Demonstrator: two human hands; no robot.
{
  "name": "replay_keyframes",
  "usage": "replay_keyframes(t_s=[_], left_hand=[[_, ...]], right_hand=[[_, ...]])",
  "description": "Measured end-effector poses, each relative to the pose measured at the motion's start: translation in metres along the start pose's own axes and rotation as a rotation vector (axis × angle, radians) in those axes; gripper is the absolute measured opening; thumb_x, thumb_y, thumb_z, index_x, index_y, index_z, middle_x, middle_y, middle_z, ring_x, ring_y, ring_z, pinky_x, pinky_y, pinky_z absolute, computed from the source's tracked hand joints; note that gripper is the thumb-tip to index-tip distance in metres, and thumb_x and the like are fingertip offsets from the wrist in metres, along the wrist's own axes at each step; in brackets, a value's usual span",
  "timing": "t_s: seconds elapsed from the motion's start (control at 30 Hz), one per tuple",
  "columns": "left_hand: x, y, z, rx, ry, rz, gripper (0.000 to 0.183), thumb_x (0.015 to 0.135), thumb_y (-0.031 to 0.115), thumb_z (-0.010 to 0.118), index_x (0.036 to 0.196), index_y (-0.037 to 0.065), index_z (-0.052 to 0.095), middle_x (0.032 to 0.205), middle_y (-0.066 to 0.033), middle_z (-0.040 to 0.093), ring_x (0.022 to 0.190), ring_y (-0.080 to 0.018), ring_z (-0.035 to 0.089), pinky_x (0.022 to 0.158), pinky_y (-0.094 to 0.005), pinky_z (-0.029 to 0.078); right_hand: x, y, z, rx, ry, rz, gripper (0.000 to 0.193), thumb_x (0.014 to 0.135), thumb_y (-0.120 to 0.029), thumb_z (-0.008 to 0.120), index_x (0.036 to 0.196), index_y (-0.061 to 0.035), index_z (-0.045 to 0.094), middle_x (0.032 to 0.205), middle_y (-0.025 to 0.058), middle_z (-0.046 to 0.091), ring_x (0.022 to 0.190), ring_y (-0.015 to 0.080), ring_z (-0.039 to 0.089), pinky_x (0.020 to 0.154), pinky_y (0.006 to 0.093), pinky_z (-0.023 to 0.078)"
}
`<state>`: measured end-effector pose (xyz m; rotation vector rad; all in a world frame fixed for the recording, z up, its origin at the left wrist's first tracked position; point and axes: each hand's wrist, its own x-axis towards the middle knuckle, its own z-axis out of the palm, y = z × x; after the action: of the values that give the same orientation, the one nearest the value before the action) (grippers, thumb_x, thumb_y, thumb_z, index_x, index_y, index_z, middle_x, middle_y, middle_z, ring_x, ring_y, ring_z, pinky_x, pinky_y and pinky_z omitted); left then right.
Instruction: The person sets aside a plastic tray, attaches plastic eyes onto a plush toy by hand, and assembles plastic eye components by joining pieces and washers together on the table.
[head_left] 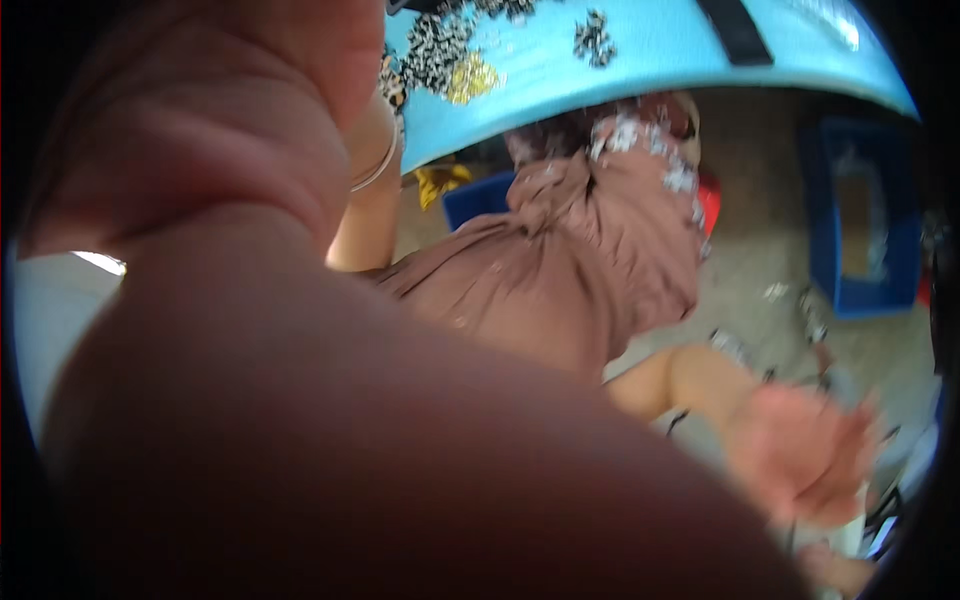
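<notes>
A large bare forearm and hand (220,130), very near the camera, cross the view from lower right to upper left. Whose they are I cannot tell, and the fingers run out of view. Behind them my left arm, with a thin bracelet, reaches toward the light-blue tabletop (540,80); its hand is hidden. My right hand (800,450) is out at the lower right, away from the table, its fingers smeared by motion. On the tabletop lie a heap of small dark metal parts (435,50), some yellow parts (472,78) and a smaller dark pile (595,40).
My brownish-pink clothing (520,290) fills the middle, below the table edge. A blue crate (825,220) stands on the floor at the right, near scattered scraps (730,345). Under the table are a yellow thing (440,183) and part of a blue container (475,203).
</notes>
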<state>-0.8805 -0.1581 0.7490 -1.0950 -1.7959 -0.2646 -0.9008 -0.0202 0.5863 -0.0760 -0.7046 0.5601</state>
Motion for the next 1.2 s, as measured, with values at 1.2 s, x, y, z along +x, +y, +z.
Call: replay_keyframes(t_s=[1.2], left_hand=[[0.019, -0.312, 0.136, -0.832, 1.447, -0.038, 0.066, 0.094, 0.037, 0.048, 0.146, 0.007, 0.023, 0.144, -0.0176, 0.035, 0.134, -0.0321, 0.034, 0.111, -0.0454, 0.027]], right_hand=[[0.129, -0.110, 0.303, 0.345, -0.354, -1.423, 0.061, 0.093, -0.052, 0.045, 0.135, -0.0074, 0.039, 0.118, 0.0128, 0.055, 0.113, 0.0261, 0.052, 0.101, 0.0425, 0.038]])
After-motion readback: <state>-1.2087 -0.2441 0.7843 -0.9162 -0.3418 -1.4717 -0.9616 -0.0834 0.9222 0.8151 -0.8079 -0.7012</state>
